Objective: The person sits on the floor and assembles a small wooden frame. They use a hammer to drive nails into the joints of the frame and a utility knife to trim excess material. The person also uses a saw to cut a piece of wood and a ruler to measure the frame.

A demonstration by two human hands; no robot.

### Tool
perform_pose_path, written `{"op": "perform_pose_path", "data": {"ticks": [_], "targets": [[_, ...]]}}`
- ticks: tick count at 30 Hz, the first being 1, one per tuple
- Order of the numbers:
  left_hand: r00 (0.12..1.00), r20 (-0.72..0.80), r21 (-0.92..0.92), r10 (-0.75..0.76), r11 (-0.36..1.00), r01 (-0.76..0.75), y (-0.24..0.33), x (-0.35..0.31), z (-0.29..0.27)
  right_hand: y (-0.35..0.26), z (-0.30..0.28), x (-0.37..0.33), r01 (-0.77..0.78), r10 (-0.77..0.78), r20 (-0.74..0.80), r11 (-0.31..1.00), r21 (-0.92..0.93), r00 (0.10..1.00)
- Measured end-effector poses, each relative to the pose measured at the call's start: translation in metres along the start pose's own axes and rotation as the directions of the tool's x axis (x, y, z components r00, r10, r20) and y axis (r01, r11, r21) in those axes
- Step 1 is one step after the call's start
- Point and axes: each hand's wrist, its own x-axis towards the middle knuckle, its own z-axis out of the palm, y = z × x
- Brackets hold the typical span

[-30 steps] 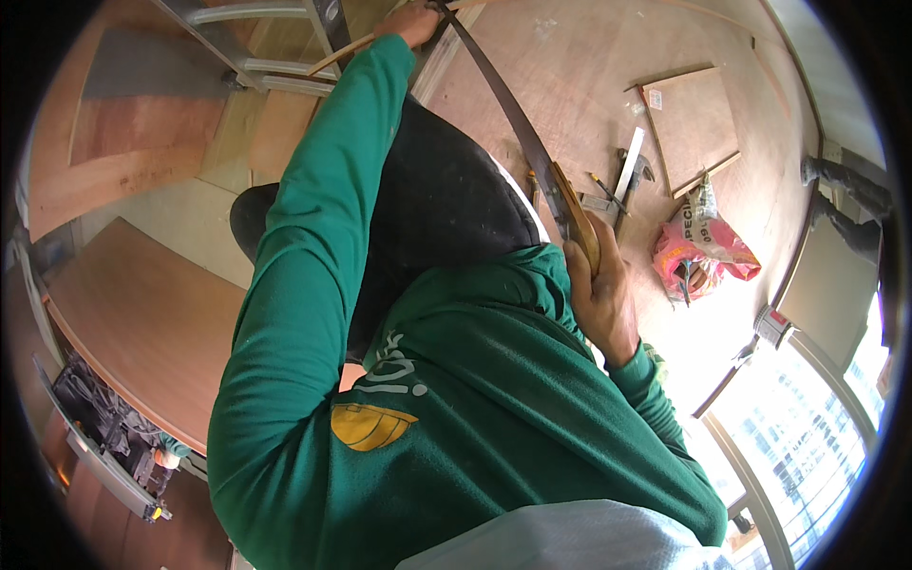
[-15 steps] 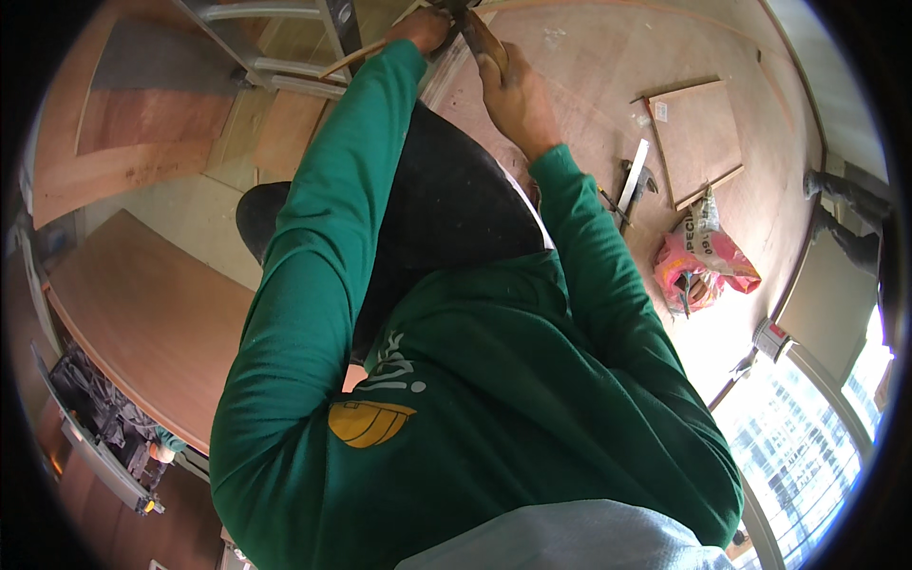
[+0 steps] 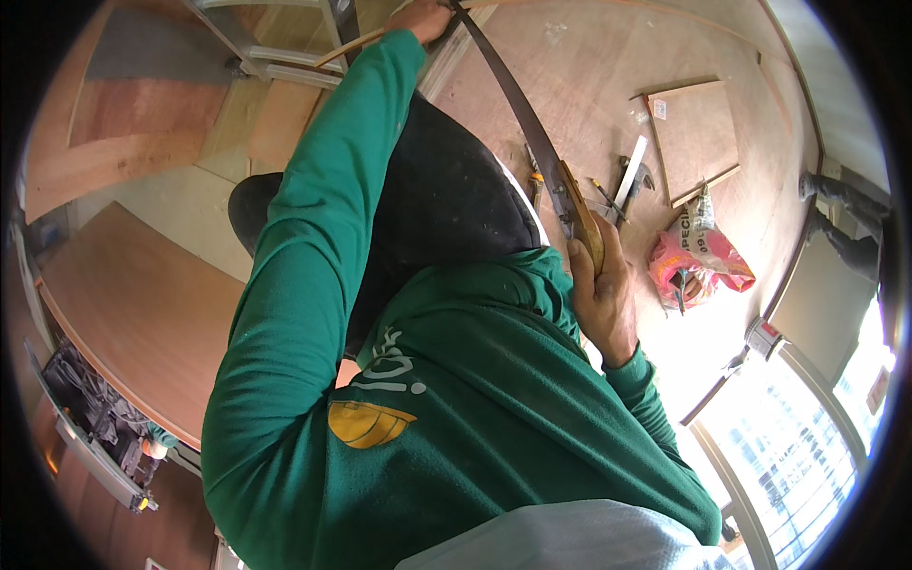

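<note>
My right hand (image 3: 605, 302) is wrapped round the wooden handle (image 3: 587, 233) of a handsaw, close to my right side. The saw's long dark blade (image 3: 518, 95) slants up and left, its tip end reaching my left hand. At the top edge, my left hand (image 3: 421, 19) is closed on a thin wooden strip (image 3: 353, 47), which sticks out to the left. The strip's far part and the exact contact between blade and wood are hidden or too small to tell. My dark-trousered leg (image 3: 456, 180) lies below the blade.
A metal ladder (image 3: 285, 68) stands at upper left, near wooden boards. On the floor to the right lie a hammer (image 3: 644, 179), a pale straight strip (image 3: 632, 171), a square panel (image 3: 698, 133) and a pink-and-white sack (image 3: 698, 252). Another person's legs (image 3: 845, 218) show at far right.
My right hand has drawn the saw back, down and to the right, baring the long blade. My left hand stays at the top on the strip, nearly unmoved.
</note>
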Motion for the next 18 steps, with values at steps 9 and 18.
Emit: {"op": "perform_pose_path", "data": {"ticks": [9, 18], "targets": [[0.934, 0.005, 0.400, 0.357, 0.856, -0.329, -0.026, 0.019, 0.015, 0.001, 0.073, 0.134, 0.227, -0.224, -0.128, 0.974, 0.009, 0.966], [0.833, -0.324, 0.466, 0.449, 0.842, -0.272, -0.122, 0.046, 0.010, -0.034, 0.108, 0.189, 0.434, -0.413, -0.183, 0.896, 0.092, 0.892]]}}
